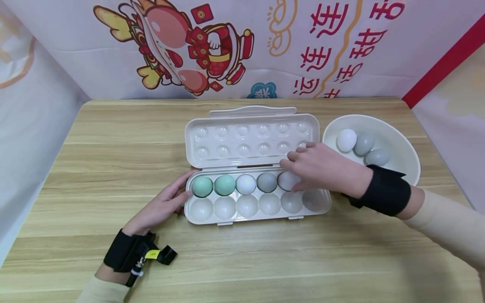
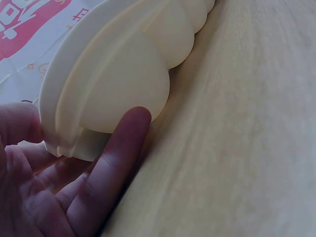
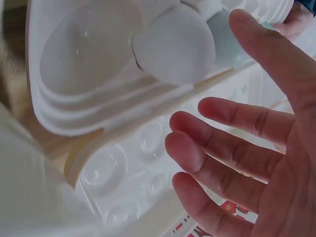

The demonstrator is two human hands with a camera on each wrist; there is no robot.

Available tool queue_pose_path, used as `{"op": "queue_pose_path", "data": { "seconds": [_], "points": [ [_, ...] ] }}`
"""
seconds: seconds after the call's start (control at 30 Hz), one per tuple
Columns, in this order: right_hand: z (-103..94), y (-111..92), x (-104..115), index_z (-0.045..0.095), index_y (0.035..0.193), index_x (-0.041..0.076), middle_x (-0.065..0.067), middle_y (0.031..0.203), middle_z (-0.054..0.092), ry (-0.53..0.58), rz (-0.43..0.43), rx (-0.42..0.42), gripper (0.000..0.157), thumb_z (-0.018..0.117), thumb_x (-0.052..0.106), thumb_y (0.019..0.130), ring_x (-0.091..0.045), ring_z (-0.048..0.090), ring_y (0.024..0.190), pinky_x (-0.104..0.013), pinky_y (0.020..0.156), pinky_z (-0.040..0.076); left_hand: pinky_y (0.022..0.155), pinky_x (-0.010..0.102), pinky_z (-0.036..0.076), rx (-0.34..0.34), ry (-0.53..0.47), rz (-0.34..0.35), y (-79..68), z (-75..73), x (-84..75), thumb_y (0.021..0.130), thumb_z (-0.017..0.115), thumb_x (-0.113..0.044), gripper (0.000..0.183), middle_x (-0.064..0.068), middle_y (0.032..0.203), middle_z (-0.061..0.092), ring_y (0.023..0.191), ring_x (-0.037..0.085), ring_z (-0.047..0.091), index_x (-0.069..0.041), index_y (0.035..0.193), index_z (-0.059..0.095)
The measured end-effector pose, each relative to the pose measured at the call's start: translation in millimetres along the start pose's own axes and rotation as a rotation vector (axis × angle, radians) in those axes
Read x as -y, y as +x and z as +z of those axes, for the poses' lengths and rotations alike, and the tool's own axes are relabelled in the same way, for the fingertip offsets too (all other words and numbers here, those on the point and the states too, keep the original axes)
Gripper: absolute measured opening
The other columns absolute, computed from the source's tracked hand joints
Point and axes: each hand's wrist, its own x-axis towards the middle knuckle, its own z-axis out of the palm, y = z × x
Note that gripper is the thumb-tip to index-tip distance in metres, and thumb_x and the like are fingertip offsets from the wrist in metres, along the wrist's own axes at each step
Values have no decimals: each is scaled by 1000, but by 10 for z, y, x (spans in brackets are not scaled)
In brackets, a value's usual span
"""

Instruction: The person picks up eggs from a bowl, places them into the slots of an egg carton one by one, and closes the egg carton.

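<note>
An egg box (image 1: 246,209) of white plastic lies with its lid (image 1: 242,158) folded back, away from the person. Its far row holds, from the left, two green eggs (image 1: 225,185), a white egg (image 1: 246,184), a grey egg (image 1: 267,182) and a pale egg (image 1: 287,181). My left hand (image 1: 168,203) grips the box's left end, thumb at the rim and fingers against the side and underside (image 2: 123,94). Over the right end hovers my right hand (image 1: 322,168), its spread fingers apart from the pale egg (image 3: 175,47) in the right wrist view.
A white oval bowl (image 1: 411,168) stands right of the box, holding a white egg (image 1: 346,140) and two grey eggs (image 1: 364,143). Both lie on a wooden table (image 1: 113,168). A printed cloth (image 1: 242,50) hangs behind the table.
</note>
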Motion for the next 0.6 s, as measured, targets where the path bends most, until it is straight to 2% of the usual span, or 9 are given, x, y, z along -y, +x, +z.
{"op": "queue_pose_path", "data": {
  "seconds": [0.13,0.37,0.6],
  "points": [
    [-29,-29,-23,59,90,9,-3,76,57,16,14,-6,48,84,46,71,-24,57,69,-35,58,45,62,29,51,2,-11,3,3,-1,4,104,42,-10,53,18,142,35,87,18,56,-9,153,22],
    [-91,-43,-43,62,92,10,-2,77,57,66,44,45,40,82,41,76,-22,56,70,-35,57,47,65,29,51,4,-5,5,0,4,8,104,41,-11,53,18,144,33,93,19,56,-9,154,22],
    [-136,-98,-119,64,94,8,-4,78,58,86,74,4,35,80,35,79,-23,58,72,-38,60,50,63,28,51,0,-10,-13,-9,9,-8,104,41,-12,53,18,142,34,88,19,56,-10,154,22]
  ]
}}
